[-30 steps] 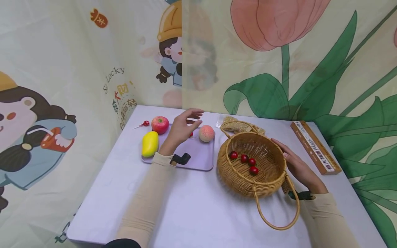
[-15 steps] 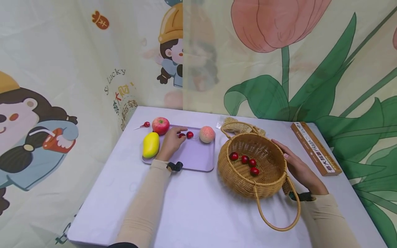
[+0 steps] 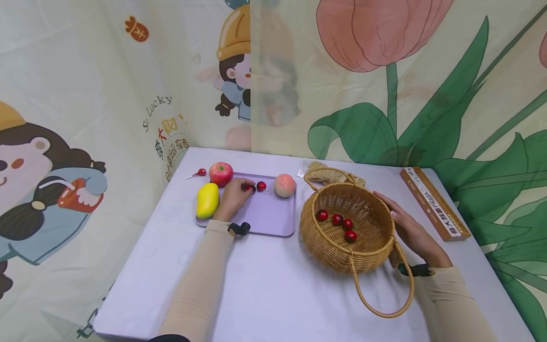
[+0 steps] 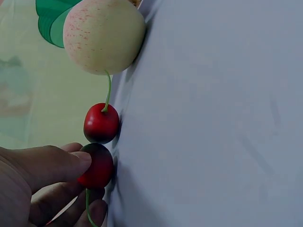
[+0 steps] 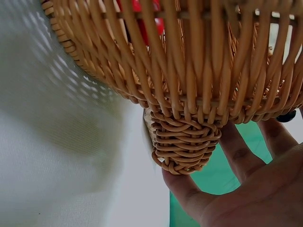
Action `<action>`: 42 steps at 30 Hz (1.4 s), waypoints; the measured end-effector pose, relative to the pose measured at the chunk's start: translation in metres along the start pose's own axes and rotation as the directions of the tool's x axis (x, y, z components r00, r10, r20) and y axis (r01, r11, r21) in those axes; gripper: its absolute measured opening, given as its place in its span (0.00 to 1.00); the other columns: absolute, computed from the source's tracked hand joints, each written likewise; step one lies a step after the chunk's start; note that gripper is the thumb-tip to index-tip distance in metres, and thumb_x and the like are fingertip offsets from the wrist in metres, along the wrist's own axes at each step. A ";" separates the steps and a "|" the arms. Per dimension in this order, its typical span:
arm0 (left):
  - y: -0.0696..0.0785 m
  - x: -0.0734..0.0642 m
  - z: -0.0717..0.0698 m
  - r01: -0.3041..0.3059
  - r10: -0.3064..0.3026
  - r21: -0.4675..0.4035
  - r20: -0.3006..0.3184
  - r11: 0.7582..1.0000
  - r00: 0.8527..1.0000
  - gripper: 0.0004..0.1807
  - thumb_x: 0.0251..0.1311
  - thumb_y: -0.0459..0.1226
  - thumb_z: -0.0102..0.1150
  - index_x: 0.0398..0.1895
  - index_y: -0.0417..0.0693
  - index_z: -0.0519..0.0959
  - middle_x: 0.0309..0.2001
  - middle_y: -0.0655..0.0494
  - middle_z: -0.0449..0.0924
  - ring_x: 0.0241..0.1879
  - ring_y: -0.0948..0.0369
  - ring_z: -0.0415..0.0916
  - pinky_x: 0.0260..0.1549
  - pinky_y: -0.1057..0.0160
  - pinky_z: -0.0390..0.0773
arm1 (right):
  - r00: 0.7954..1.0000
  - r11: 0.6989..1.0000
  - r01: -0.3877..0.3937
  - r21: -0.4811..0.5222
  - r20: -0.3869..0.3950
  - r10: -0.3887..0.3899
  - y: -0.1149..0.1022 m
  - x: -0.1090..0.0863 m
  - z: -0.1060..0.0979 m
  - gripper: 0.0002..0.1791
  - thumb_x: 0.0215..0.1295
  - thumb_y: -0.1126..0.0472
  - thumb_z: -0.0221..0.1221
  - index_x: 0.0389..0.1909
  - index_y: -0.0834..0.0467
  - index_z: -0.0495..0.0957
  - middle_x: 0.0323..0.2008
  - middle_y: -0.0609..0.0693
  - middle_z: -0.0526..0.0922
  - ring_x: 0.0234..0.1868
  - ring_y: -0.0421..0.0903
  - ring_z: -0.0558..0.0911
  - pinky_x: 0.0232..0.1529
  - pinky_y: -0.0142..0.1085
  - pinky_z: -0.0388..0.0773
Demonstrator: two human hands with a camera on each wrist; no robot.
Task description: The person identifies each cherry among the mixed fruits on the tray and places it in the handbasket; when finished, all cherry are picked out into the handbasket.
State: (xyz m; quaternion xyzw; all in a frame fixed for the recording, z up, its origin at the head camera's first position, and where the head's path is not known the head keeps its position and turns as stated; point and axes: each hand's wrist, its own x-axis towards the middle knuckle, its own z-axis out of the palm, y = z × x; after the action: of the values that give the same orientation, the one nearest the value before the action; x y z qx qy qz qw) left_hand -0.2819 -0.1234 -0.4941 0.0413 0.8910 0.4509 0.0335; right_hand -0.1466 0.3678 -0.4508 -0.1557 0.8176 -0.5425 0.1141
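My left hand [image 3: 232, 198] is over the purple tray [image 3: 270, 217] and pinches a dark red cherry [image 4: 102, 168] between thumb and fingers, its green stem hanging down in the left wrist view. A second cherry [image 3: 261, 186] lies right beside it, and past that sits a pale pink peach [image 3: 284, 185]. On the right, my right hand [image 3: 415, 239] rests against the outside of a wicker basket [image 3: 326, 251], fingers extended along its wall and below its woven tab [image 5: 187, 144]. Several red cherries [image 3: 350, 236] lie inside the basket, its handles folded outward.
A yellow mango [image 3: 207, 200] and a red apple [image 3: 221, 174] stand at the tray's left side, with a lollipop [image 3: 200, 172] farther left. Behind the basket lies a clear packet [image 3: 326, 175]. A long pasta box [image 3: 436, 204] is at the right.
My left hand has moved left and down from above the tray's back, and its fingers have closed on the left cherry. The right hand and basket stay put.
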 end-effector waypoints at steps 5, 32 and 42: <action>-0.001 -0.002 -0.002 0.005 -0.005 -0.020 0.000 1.000 1.000 0.17 0.72 0.30 0.63 0.61 0.42 0.85 0.58 0.41 0.87 0.59 0.46 0.81 0.68 0.49 0.81 | 1.000 1.000 0.005 0.003 0.003 -0.005 0.002 0.000 0.001 0.32 0.89 0.53 0.33 0.88 0.44 0.44 0.88 0.41 0.48 0.76 0.20 0.55 0.72 0.84 0.31; 0.014 -0.031 -0.011 -0.066 0.059 -0.204 -0.040 0.977 0.997 0.18 0.71 0.36 0.68 0.62 0.47 0.85 0.61 0.44 0.84 0.59 0.46 0.84 0.66 0.49 0.83 | 1.000 1.000 0.003 0.010 0.005 -0.003 -0.001 0.003 -0.003 0.32 0.89 0.52 0.33 0.88 0.44 0.43 0.88 0.42 0.47 0.79 0.24 0.54 0.72 0.85 0.31; 0.033 -0.047 -0.016 -0.164 0.165 -0.359 -0.030 0.919 0.986 0.19 0.70 0.35 0.69 0.63 0.48 0.85 0.62 0.45 0.83 0.61 0.48 0.83 0.64 0.56 0.84 | 1.000 1.000 -0.003 0.011 0.005 0.003 -0.001 0.002 -0.001 0.32 0.89 0.52 0.32 0.88 0.43 0.43 0.88 0.43 0.48 0.76 0.22 0.56 0.72 0.85 0.34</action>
State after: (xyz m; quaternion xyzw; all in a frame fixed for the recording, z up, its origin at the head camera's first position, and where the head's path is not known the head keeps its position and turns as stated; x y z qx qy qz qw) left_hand -0.2356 -0.1217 -0.4569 0.1094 0.7866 0.6077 0.0029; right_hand -0.1493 0.3678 -0.4495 -0.1554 0.8144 -0.5466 0.1179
